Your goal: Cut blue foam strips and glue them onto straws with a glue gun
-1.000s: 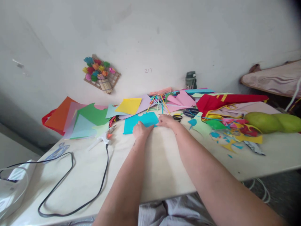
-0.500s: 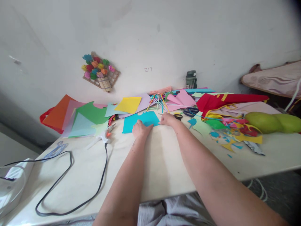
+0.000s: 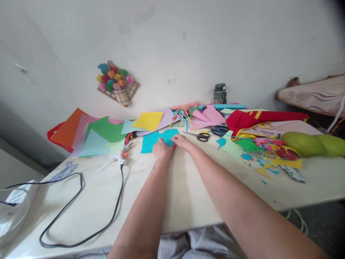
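A sheet of bright blue paper [image 3: 148,141] lies flat on the table with a small notch in its top edge. My left hand [image 3: 162,148] presses on its lower middle, fingers bent and thumb reaching right. My right hand [image 3: 182,141] is closed on the right side of the sheet, its fingertips close to the left thumb. The hands hide that edge, so a fold cannot be made out. To the right of my right hand, black-handled scissors [image 3: 202,136] lie with their blades pointing left.
Left of the sheet stands a white glue gun [image 3: 118,157] with a black cord [image 3: 101,230] looping forward. Coloured paper [image 3: 105,130] spreads along the back left. Paper scraps [image 3: 261,162], red cloth [image 3: 248,120] and a green cushion-like object [image 3: 309,144] lie right. A bottle [image 3: 220,94] stands behind.
My right hand has moved left along the blue paper toward my left hand, uncovering the scissors. The paper's right side now shows narrower. My left hand has barely moved.
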The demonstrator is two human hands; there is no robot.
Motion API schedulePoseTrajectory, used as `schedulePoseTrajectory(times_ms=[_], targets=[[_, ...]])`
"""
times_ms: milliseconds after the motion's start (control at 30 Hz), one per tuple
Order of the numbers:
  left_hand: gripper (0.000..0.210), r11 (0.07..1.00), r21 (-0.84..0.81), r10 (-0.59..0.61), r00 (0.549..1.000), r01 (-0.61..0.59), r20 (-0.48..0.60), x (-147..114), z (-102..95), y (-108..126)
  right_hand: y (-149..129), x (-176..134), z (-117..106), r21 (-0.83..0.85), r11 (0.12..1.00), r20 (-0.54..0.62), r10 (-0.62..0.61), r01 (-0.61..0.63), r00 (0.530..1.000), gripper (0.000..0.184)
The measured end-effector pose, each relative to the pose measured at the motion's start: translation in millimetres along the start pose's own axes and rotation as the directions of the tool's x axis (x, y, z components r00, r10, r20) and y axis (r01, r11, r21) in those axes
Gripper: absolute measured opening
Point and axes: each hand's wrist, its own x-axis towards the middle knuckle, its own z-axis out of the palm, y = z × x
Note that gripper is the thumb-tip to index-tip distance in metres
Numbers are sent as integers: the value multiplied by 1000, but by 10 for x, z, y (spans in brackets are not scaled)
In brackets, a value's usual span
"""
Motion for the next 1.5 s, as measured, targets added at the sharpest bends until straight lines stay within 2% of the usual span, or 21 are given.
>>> schedulePoseTrajectory(times_ms=[200,333,467,633,833,967,1100,1267,1500], targets=[[52,1000,15,3,1000,-3,-8,18,-29,-118,34,8,26,-19,999,4,34,-34,999,17],[61,996,79,-25,999,29,-47,-5,-60,-170,31,14,84,-23,999,-14,35,-35,999,15],[69,990,121,-75,997,73,13,1,-50,-214,49,41,119,-26,999,-14,40,-41,999,15],[67,976,189,-117,992,105,50,51,-81,-371,80,70,140,-19,998,-23,59,-60,998,16],[66,953,269,-141,990,140,-14,75,-141,-603,75,60,168,-25,997,-35,71,-71,997,21],[66,956,240,-157,986,167,-59,53,-145,-638,34,35,234,-124,990,-92,59,-70,994,32],[61,982,161,-88,991,103,-97,51,-178,-689,-3,9,290,-222,973,-145,29,-61,989,34],[37,997,57,-56,998,58,-32,88,-256,-840,-15,-17,275,-255,966,-138,14,-49,990,33],[38,998,22,-54,998,53,35,128,-303,-905,31,-2,285,-260,966,-138,-25,-11,990,31]])
